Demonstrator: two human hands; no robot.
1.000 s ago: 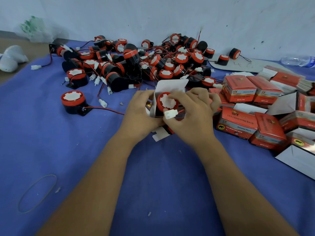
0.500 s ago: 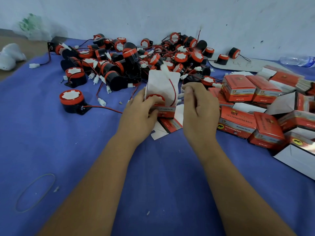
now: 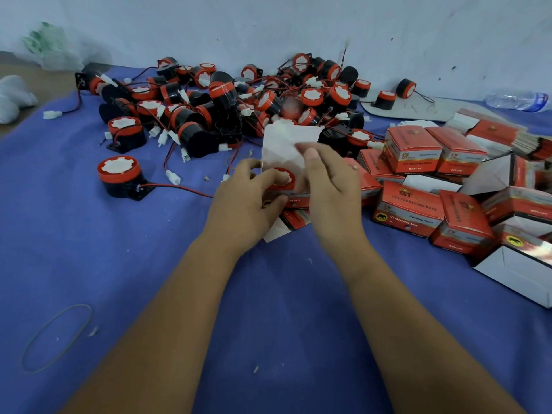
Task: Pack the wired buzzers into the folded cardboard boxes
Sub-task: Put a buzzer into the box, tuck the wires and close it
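Observation:
My left hand (image 3: 248,201) grips a small red cardboard box (image 3: 291,198) at the table's middle. A red-and-black buzzer (image 3: 282,176) sits inside it, its white-capped top showing. The box's white lid flap (image 3: 286,144) stands up behind. My right hand (image 3: 331,183) is at the box's right side, fingers on the flap. A big pile of loose wired buzzers (image 3: 227,106) lies behind. One single buzzer (image 3: 121,177) stands alone at the left with its red wire trailing right.
Closed red boxes (image 3: 409,204) are stacked to the right, with open white-lined boxes (image 3: 519,273) at the far right edge. A flat box blank (image 3: 291,221) lies under my hands. A rubber band (image 3: 56,339) rests on the blue cloth near left. A water bottle (image 3: 516,101) lies far right.
The buzzer and its connector went down into the box. My right hand let go of the wire and moved onto the raised flap; the box has been set upright.

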